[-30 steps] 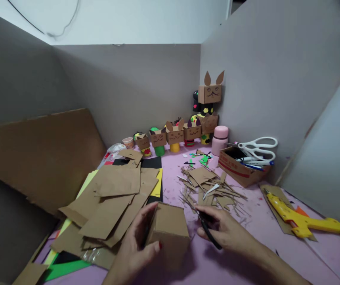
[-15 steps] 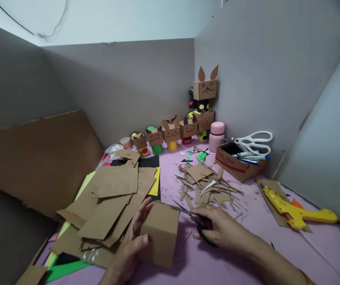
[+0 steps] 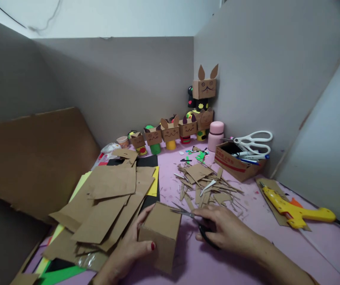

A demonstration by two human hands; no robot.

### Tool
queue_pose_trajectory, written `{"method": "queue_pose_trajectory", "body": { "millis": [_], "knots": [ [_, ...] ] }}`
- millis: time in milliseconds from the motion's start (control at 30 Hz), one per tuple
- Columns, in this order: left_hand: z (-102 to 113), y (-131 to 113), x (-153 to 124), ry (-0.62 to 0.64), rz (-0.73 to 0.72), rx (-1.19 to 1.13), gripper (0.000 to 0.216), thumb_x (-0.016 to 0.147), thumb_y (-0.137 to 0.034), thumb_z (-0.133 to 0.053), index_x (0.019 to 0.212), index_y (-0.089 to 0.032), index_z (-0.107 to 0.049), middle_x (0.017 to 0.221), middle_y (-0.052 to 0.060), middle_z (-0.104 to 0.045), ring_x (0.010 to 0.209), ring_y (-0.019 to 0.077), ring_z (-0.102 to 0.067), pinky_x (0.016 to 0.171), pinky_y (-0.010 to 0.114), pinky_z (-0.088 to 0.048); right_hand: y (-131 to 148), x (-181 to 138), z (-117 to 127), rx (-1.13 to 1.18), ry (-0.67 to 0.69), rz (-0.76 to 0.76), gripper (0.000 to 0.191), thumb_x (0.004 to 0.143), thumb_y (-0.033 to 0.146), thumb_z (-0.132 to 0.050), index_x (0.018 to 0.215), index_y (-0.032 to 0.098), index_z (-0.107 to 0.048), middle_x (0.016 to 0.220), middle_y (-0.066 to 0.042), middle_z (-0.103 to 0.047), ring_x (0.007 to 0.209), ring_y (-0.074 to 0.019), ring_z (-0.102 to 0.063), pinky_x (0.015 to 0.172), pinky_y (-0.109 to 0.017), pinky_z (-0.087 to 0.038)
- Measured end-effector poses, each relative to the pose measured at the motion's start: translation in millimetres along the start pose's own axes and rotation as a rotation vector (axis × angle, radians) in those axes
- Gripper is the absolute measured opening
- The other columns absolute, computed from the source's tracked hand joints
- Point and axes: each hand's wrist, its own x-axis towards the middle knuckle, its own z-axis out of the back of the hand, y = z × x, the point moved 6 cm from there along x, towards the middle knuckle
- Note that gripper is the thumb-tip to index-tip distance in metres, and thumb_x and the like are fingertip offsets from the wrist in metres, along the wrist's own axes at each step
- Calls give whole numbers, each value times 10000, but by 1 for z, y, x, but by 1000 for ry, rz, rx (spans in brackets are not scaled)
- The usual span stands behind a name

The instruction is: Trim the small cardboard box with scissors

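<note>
My left hand [image 3: 138,237] grips a small cardboard box [image 3: 162,227] from its left side, thumb with a red nail on the near face and the other fingers behind it. In my right hand [image 3: 217,227] is a pair of black-handled scissors [image 3: 207,233], fingers through the loops. The blades are apart and reach the box's upper right edge, one of them lying over its top. Just beyond the box lies a heap of cardboard scraps [image 3: 198,174].
Cardboard sheets [image 3: 113,182] are stacked at left over coloured paper. Cardboard-headed animal figures [image 3: 170,134] line the back beside a pink bottle [image 3: 216,136]. At right are a pen box [image 3: 232,162] with white scissors [image 3: 255,142] and a yellow glue gun [image 3: 297,211].
The box has tilted slightly in my left hand. The scissors have shifted a little, with their blades now overlapping the box's top edge. The view has moved slightly.
</note>
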Motion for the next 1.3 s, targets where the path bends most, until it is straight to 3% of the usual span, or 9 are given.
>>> {"method": "queue_pose_trajectory", "body": {
  "millis": [67,200,400,633,733,967,1300],
  "knots": [
    [-1,-2,0,13,-16,59,927,542,-460,-811,1340,-243,-393,1299,125,-549,1124,340,-536,896,394,-444,1,-2,5,-60,5,1,334,764,310,-633,1091,245,-631,773,-21,-627,720,-189,-535,629,-247,-335],
    [1,-3,1,10,-42,204,948,507,-559,-791,1326,-264,-417,1355,118,-501,1222,362,-449,964,420,-403,6,-5,12,-177,25,18,280,767,301,-612,1039,248,-644,776,-30,-632,733,-202,-542,631,-260,-326],
    [4,1,2,38,-123,385,955,516,-615,-753,1342,-285,-404,1385,131,-485,1288,385,-377,1039,480,-328,9,-8,10,-185,65,10,283,780,326,-606,1056,270,-628,793,-22,-645,733,-197,-549,609,-256,-309],
    [6,2,0,-55,-128,324,918,467,-626,-770,1286,-319,-488,1347,97,-533,1281,391,-391,1025,482,-351,5,-8,5,-196,68,21,104,806,316,-579,871,245,-617,744,-10,-643,687,-176,-549,585,-248,-297],
    [5,2,2,-17,-141,306,876,491,-586,-782,1281,-340,-495,1335,82,-549,1259,374,-430,1024,475,-356,4,-8,3,-209,87,37,96,825,320,-562,835,241,-616,716,-10,-644,662,-170,-556,567,-251,-287],
    [4,1,2,26,-132,296,898,515,-561,-785,1313,-297,-470,1351,123,-535,1232,380,-464,1005,485,-375,3,-10,5,-212,111,17,128,812,277,-574,929,251,-622,749,-12,-643,685,-179,-562,587,-257,-302],
    [0,0,0,91,-92,304,898,527,-545,-788,1327,-335,-438,1353,109,-530,1224,367,-478,1002,487,-383,-1,-12,1,-141,150,16,200,787,146,-559,951,245,-616,808,-18,-663,727,-177,-585,617,-247,-334]
  ]
}}
